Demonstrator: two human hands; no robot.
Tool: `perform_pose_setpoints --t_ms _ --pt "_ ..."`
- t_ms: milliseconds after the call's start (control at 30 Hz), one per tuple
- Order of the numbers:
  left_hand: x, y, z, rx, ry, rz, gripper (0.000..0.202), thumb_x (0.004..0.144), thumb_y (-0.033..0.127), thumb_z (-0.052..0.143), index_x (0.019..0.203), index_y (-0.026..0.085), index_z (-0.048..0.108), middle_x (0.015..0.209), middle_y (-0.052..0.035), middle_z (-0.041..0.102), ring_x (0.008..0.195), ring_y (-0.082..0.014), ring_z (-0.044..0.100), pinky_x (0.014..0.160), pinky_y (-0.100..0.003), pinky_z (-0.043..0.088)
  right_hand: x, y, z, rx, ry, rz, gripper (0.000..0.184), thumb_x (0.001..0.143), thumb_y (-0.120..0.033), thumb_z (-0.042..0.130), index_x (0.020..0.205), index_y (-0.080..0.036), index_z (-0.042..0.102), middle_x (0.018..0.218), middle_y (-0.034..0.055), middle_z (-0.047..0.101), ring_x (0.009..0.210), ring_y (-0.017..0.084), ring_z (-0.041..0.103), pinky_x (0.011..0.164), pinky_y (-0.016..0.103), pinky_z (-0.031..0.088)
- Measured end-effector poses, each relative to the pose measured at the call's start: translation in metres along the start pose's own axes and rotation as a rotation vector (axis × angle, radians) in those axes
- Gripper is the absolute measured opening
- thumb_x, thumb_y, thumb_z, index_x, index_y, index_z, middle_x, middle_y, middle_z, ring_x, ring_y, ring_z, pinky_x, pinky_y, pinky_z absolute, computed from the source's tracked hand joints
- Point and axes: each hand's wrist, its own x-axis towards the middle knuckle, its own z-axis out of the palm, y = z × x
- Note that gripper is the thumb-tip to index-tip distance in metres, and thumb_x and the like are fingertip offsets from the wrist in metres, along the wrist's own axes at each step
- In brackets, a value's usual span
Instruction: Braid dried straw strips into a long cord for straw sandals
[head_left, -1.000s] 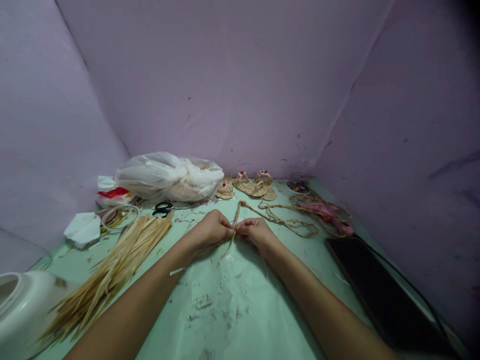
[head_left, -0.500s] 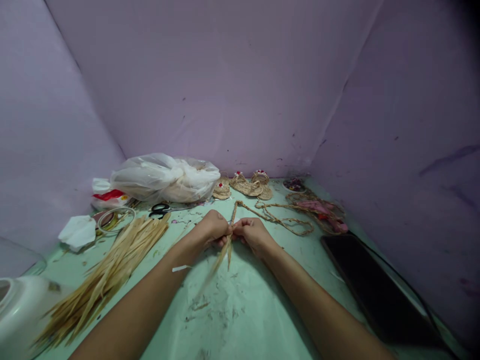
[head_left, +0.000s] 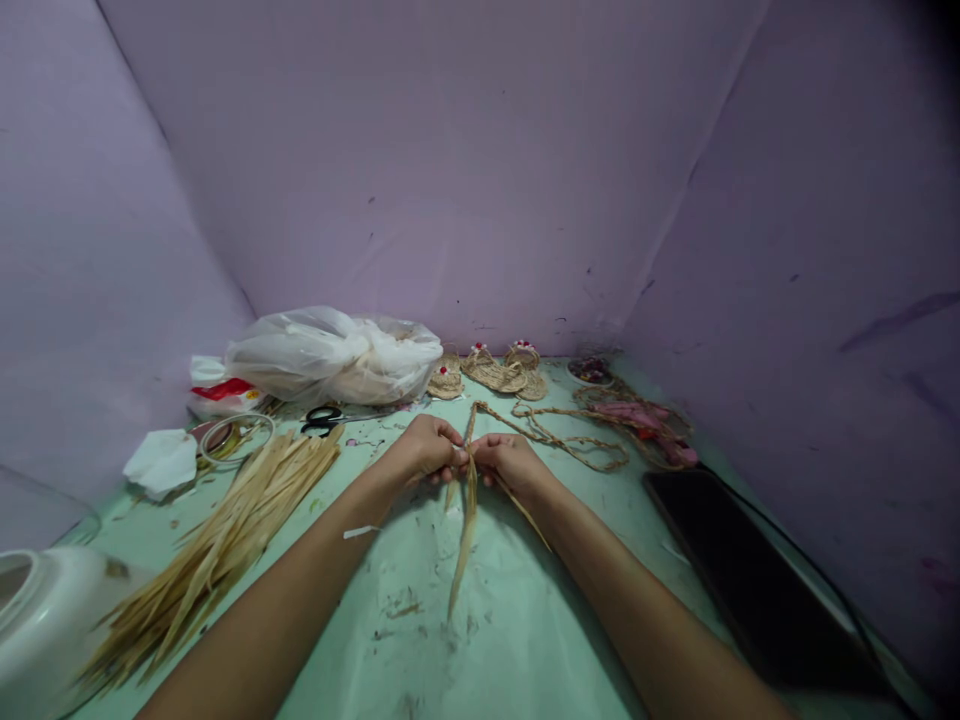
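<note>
My left hand and my right hand meet over the middle of the table, both closed in a pinch on the working end of a braid of dried leaf fibre. Loose flat strands hang down toward me from between the fingers, and one thin strand lies out past my right wrist. Beyond my hands the finished braid bends and trails right across the table. To the left of my left arm lies a thick bundle of pale dried leaf strips.
Black-handled scissors and a white plastic bag sit at the back left, small woven slippers at the back middle. A white jar stands front left. A black flat slab with a cable lies right.
The loose strands have shifted: one now hangs straight down, and another has swung right over my right wrist. My left fingers have opened slightly and moved a little higher.
</note>
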Motion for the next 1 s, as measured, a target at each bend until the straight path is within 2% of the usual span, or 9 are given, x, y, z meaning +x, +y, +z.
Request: perform_pose_setpoints --t_ms 133,267,400,500,567,633,733,800,1000 --pt "-0.005 0.003 0.007 -0.199 -0.08 -0.075 0.017 0.062 0.001 0.045 0.075 0.012 0.051 0.045 0.0028 0.051 0.034 -0.0065 0.044 0.035 -0.017 0.031 -0.004 -0.003 -0.001 -0.036 -0.011 0.027 0.007 0.057 -0.011 0.048 0.052 -0.015 0.05 0.037 -0.0043 0.048 0.03 0.005 0.033 0.034 0.019 0.019" --pt "-0.006 0.006 0.009 -0.14 -0.168 -0.169 0.012 0.064 0.003 0.042 0.06 0.01 0.051 0.044 -0.0004 0.05 0.034 -0.008 0.045 0.037 -0.02 0.035 -0.003 -0.001 -0.002 -0.105 -0.009 -0.002 0.006 0.056 -0.012 0.049 0.051 -0.015 0.049 0.032 -0.0063 0.042 0.029 0.004 0.027 0.033 0.019 0.015" --pt "-0.008 0.008 0.008 0.056 -0.007 -0.163 0.009 0.059 0.008 0.048 0.053 0.01 0.053 0.031 0.004 0.036 0.026 -0.0059 0.03 0.032 -0.019 0.021 -0.001 0.0 -0.001 -0.134 -0.033 -0.012 0.007 0.055 -0.013 0.049 0.049 -0.014 0.05 0.034 -0.0062 0.042 0.029 0.003 0.025 0.034 0.019 0.013" --pt "-0.011 0.01 0.01 0.057 0.085 -0.138 0.003 0.054 0.009 0.053 0.052 0.011 0.053 0.028 0.0062 0.031 0.026 -0.0047 0.026 0.032 -0.019 0.016 -0.001 0.003 0.0 -0.151 -0.046 -0.019 0.011 0.056 -0.014 0.047 0.046 -0.014 0.05 0.029 -0.0077 0.034 0.028 0.003 0.022 0.035 0.019 0.012" --pt "-0.012 0.009 0.009 0.021 0.096 -0.147 0.005 0.053 0.01 0.054 0.05 0.012 0.05 0.028 0.0063 0.031 0.026 -0.0047 0.026 0.032 -0.019 0.016 0.0 0.004 0.0 -0.135 -0.038 -0.033 0.01 0.055 -0.014 0.047 0.045 -0.015 0.049 0.03 -0.0073 0.037 0.028 0.002 0.023 0.035 0.019 0.012" --pt "-0.01 0.004 0.006 -0.058 0.045 -0.116 0.004 0.052 0.013 0.054 0.051 0.013 0.05 0.031 0.0059 0.034 0.027 -0.005 0.029 0.031 -0.018 0.017 0.0 0.004 -0.001 -0.117 -0.016 -0.053 0.009 0.055 -0.013 0.048 0.046 -0.014 0.049 0.033 -0.0065 0.041 0.029 0.002 0.025 0.035 0.019 0.014" --pt "-0.004 -0.005 -0.002 -0.229 -0.139 -0.019 0.008 0.053 0.018 0.056 0.057 0.012 0.053 0.04 0.0042 0.043 0.03 -0.0055 0.035 0.03 -0.017 0.02 -0.001 0.001 -0.002 -0.096 0.002 -0.048 0.006 0.054 -0.014 0.049 0.048 -0.014 0.049 0.037 -0.0055 0.046 0.03 0.002 0.027 0.036 0.019 0.014" --pt "-0.001 -0.01 -0.005 -0.286 -0.21 0.012 0.011 0.053 0.02 0.057 0.06 0.012 0.054 0.043 0.0033 0.046 0.032 -0.0059 0.038 0.03 -0.017 0.022 -0.001 -0.001 -0.002 -0.088 -0.006 -0.029 0.006 0.055 -0.014 0.05 0.049 -0.014 0.049 0.036 -0.0058 0.045 0.03 0.002 0.026 0.036 0.019 0.014" --pt "-0.002 -0.008 0.004 -0.194 -0.02 -0.006 0.005 0.055 0.018 0.053 0.055 0.012 0.052 0.035 0.006 0.037 0.025 -0.003 0.024 0.029 -0.018 0.01 0.001 0.004 -0.001 -0.084 -0.022 -0.068 0.007 0.056 -0.015 0.05 0.049 -0.014 0.049 0.037 -0.005 0.045 0.03 0.002 0.027 0.036 0.019 0.014"
